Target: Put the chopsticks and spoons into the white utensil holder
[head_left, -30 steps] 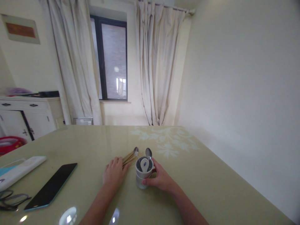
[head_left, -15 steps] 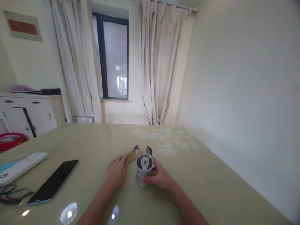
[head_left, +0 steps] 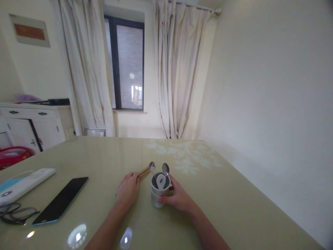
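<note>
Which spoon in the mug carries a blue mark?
The white spoon, its head sitting lower than the two metal spoons, which show no blue.

The left forearm and right forearm are bare to the fingers (both slim, tapering toward the wrist).

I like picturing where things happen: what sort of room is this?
Probably a room at home, perhaps for dining: a curtained window, a white cabinet, and a glossy table bearing a mug of spoons.

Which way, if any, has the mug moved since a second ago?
No: the mug shows no clear shift against the white floral pattern.
</note>
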{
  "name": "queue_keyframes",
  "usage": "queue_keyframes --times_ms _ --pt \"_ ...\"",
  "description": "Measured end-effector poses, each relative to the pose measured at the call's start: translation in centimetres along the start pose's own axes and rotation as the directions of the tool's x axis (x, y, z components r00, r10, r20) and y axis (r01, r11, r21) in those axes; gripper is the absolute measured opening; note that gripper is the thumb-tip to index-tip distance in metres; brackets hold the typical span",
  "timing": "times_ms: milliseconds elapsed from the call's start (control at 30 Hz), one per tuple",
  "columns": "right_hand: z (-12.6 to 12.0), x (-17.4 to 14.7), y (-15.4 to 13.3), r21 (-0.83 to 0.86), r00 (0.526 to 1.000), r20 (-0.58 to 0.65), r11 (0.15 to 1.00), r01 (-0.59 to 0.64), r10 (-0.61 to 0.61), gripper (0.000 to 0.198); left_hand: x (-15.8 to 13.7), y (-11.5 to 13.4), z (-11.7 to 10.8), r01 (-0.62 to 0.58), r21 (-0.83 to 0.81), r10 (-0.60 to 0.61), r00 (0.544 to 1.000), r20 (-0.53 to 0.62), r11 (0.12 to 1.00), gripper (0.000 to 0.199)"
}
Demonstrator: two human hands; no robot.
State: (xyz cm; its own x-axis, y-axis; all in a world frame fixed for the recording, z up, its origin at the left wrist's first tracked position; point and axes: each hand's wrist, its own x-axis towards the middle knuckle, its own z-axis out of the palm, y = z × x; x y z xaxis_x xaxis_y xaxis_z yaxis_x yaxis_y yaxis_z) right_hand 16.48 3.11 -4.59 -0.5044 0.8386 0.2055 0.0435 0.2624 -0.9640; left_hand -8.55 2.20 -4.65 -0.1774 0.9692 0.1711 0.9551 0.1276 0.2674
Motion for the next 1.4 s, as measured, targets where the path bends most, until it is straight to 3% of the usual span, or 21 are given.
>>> queue_keyframes --times_ms 233,433,900,1100,1400 --pt "0.0 0.0 -0.1 0.004 1.0 0.01 1.0 0.006 -0.006 0.088 -0.5 0.2 0.8 -0.064 0.023 0.064 0.998 -0.001 0.998 0.048" --pt "0.0 0.0 0.1 0.007 1.0 0.003 1.0 -0.005 0.005 0.09 -0.7 0.0 1.8 -0.11 0.105 0.103 0.992 0.069 0.988 0.062" --pt "0.0 0.1 0.6 0.012 1.0 0.009 1.0 0.005 -0.005 0.088 -0.6 0.1 2.5 -0.022 0.166 0.013 0.998 0.059 0.986 0.076" --pt "0.0 0.0 0.4 0.013 1.0 0.006 1.0 -0.007 0.007 0.094 -0.7 0.1 1.8 -0.098 0.158 0.08 0.99 0.118 0.983 0.071" --pt "0.0 0.1 0.2 0.012 1.0 0.021 1.0 0.011 -0.012 0.09 0.5 -0.3 0.9 -0.129 -0.013 0.13 0.989 0.067 0.992 0.045"
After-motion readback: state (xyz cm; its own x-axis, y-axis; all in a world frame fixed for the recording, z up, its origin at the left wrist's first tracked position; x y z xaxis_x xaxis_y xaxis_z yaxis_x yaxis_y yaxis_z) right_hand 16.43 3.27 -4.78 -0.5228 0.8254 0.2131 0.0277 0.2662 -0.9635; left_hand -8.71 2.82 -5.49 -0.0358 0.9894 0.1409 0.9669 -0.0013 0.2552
